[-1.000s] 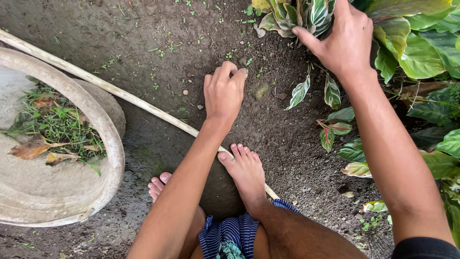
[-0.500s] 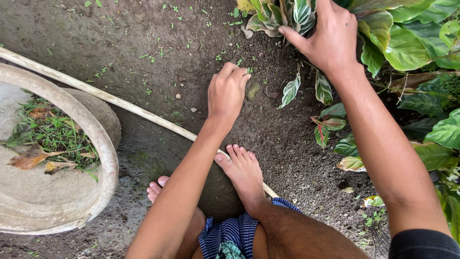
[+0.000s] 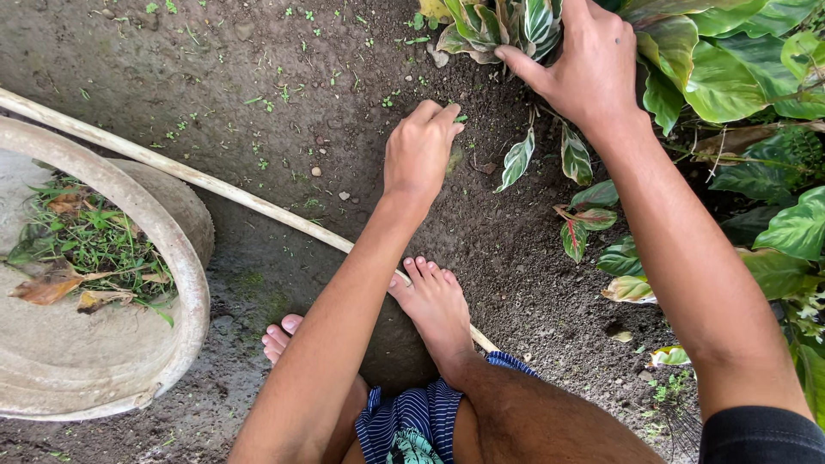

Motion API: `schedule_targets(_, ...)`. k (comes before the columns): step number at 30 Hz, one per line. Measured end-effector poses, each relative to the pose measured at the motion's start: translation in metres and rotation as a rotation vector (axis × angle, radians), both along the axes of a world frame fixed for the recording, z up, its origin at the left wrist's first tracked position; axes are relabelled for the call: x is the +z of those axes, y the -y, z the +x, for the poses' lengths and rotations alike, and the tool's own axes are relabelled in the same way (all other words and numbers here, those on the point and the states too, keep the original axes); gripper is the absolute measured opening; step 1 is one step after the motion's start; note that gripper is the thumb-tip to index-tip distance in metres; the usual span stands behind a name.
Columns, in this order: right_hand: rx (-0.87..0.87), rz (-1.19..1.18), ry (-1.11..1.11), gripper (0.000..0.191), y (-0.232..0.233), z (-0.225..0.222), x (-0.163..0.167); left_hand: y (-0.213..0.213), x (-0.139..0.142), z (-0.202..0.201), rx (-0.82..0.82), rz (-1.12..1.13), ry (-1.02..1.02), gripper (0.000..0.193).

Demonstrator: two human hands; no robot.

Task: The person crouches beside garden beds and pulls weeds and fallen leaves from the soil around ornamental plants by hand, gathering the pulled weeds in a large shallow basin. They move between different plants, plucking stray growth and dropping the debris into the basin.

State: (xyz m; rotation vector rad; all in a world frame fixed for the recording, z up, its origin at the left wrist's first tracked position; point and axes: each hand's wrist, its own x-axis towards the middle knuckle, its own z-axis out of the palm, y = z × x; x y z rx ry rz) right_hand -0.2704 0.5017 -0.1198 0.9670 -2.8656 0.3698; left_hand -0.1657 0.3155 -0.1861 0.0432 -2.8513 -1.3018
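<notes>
A tiny green weed sprig (image 3: 461,118) sat pinched at the fingertips of the left hand (image 3: 418,152), low over the dark soil (image 3: 481,249) just above the middle of the view. That hand's fingers were curled narrow, closed on the sprig. At about two o'clock from it, the right hand (image 3: 584,64) pressed back a clump of striped leaves (image 3: 516,21), fingers spread moderately wide over the foliage, with no sign of a firm grasp.

The sprig looked frail; a sharp tug would likely have snapped the stem and left the root in the ground. If the right hand had eased off, the leaves could have swung back over the spot and hidden it. At six o'clock from the left hand, a bare foot (image 3: 434,305) rested on a pale hose (image 3: 215,185); the squat looked unsteady, and a slip there might have tipped the person forward. At nine o'clock stood a shallow concrete basin (image 3: 185,283) holding pulled weeds (image 3: 86,245), far enough that a loose toss might have fallen short.
</notes>
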Motion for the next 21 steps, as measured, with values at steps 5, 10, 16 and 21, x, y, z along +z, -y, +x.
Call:
schedule_targets(5,-0.004,0.015,-0.006,0.064,0.001,-0.001,0.002,0.000,-0.003,-0.003,-0.128,-0.096,-0.063,0.011)
schedule_targets(10,0.019,-0.014,-0.022,0.062,0.001,-0.001,0.003,0.007,-0.003,-0.006,-0.013,0.065,-0.008,0.004)
schedule_targets(16,0.002,0.037,-0.034,0.061,0.003,0.000,0.005,0.016,0.000,-0.016,0.140,0.155,0.023,0.009)
schedule_targets(21,0.013,0.008,-0.025,0.063,0.005,0.000,0.008,0.010,0.002,-0.018,0.007,0.077,0.039,0.021)
